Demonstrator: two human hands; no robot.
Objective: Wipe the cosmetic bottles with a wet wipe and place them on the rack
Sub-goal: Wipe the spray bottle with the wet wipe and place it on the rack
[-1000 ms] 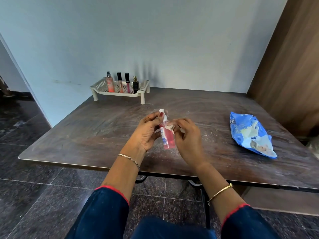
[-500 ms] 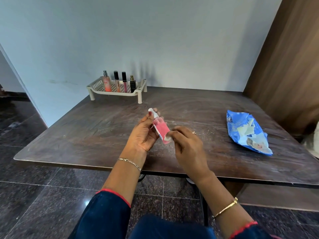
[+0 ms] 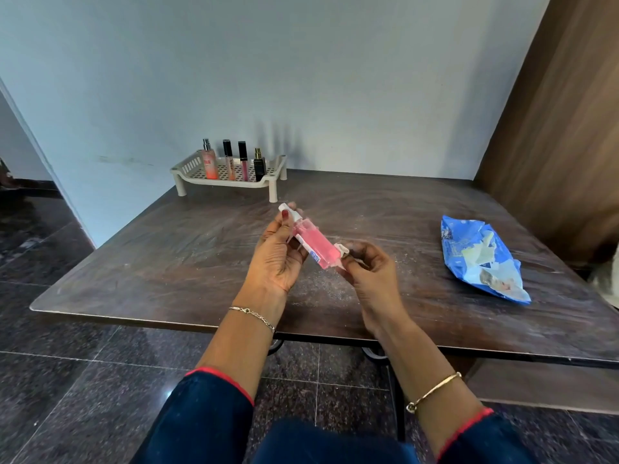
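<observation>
The left hand (image 3: 279,252) holds a pink bottle (image 3: 313,244) tilted, exposing its base to the wipe (image 3: 341,251) pinched in the right hand (image 3: 370,272).

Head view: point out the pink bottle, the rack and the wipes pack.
pink bottle (image 3: 313,244), head view, middle of its clear pink body.
rack (image 3: 187,166), head view, slatted left rim.
wipes pack (image 3: 469,252), head view, blue wrapper near the torn opening.

A home room – dark table (image 3: 167,262), cosmetics rack (image 3: 201,174)
</observation>
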